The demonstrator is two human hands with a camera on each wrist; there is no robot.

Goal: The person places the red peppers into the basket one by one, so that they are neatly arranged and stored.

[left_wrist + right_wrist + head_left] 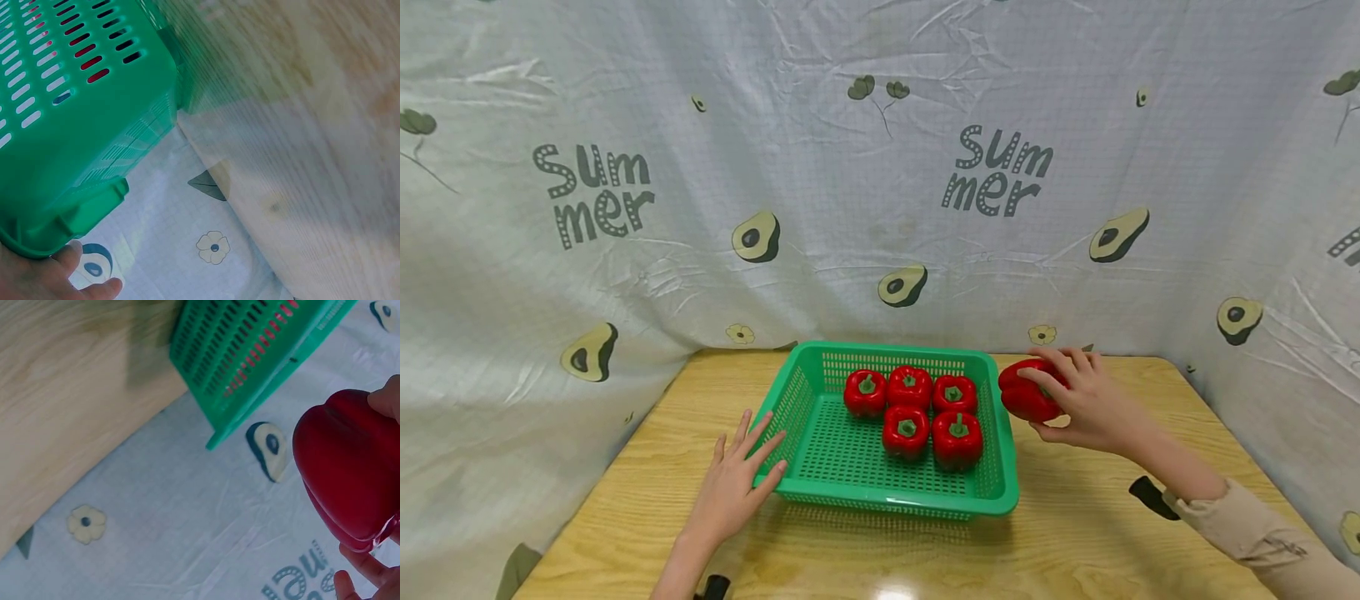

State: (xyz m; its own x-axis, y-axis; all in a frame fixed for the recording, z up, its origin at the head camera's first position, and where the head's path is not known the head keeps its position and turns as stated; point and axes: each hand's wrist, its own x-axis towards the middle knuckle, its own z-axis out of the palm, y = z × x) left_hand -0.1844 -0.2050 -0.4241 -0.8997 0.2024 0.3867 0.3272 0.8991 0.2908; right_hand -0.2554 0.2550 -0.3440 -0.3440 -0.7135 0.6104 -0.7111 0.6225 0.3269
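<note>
A green plastic basket (898,500) stands on the table with several red bell peppers (906,432) inside, grouped towards its right half. Beyond the basket's right rim, my right hand (1086,404) grips another red bell pepper (1028,392) between thumb and fingers. That pepper (350,462) fills the right side of the right wrist view, held off the table. My left hand (733,483) lies at the basket's left rim with fingers spread and straight. In the left wrist view, its fingers (69,256) touch the basket's rim from outside.
The wooden table (1097,500) carries the basket near its back edge. Behind and at both sides hangs a pale curtain (820,167) printed with avocados and lettering. Black straps show near both wrists.
</note>
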